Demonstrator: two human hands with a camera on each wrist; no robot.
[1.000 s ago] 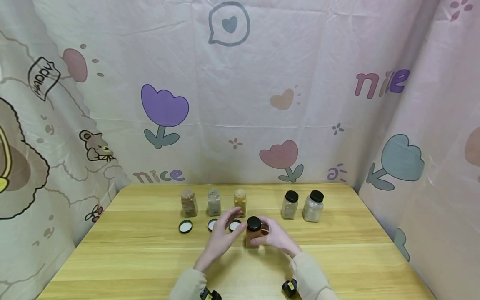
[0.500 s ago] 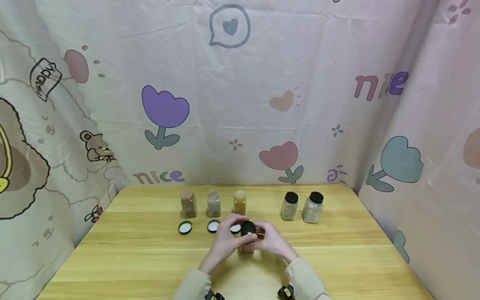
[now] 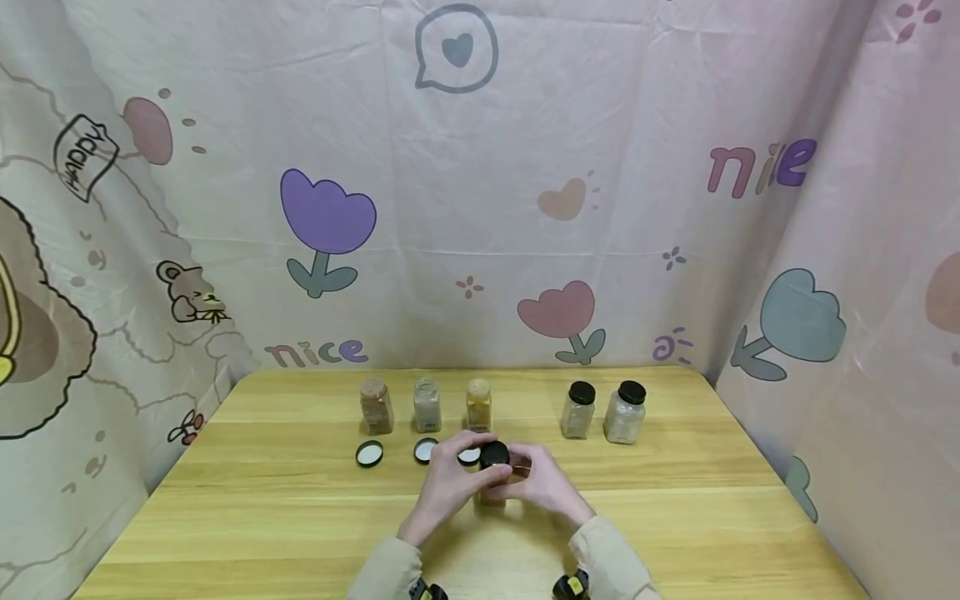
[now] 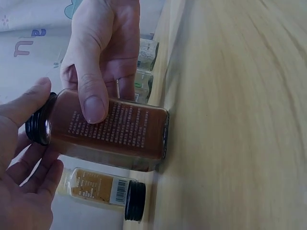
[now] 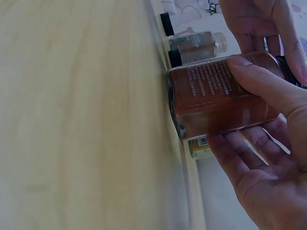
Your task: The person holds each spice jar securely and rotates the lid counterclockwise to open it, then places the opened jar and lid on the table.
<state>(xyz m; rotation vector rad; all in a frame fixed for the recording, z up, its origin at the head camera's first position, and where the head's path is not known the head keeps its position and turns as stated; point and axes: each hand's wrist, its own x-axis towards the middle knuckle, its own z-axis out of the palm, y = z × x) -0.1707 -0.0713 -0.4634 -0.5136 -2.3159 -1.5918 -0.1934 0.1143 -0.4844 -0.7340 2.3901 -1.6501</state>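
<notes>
Table (image 3: 240, 525) has three jars (image 3: 427, 408) along the back, lids (image 3: 369, 454) just in front, two jars (image 3: 626, 415) off right, another jar (image 4: 112, 134) nearer.

- We're reading "nice" on the curtain (image 3: 450, 183).
- We're finding only unreadably small print on the red-brown jar (image 4: 108, 127).
- We're seeing a barcode on the yellow jar (image 4: 98, 186).

Place: curtained booth or corner with a single worktop (image 3: 262, 517); whether in a home or a studio cannot be told.
Enclosure: pale printed cloth (image 3: 457, 233), creased, hung behind the worktop and along both sides.
Pattern: tulips (image 3: 328, 217), hearts (image 3: 562, 200), a cartoon bear (image 3: 191, 293), the word "nice" (image 3: 315, 352).
Worktop finish: yellowish wood grain.
Kitchen-type goods: lettered, spice-style glass jars (image 4: 108, 129) with black screw lids (image 3: 632, 392).
Recording gear: wrist-worn cameras (image 3: 572, 585), black, one at each cuff.
</notes>
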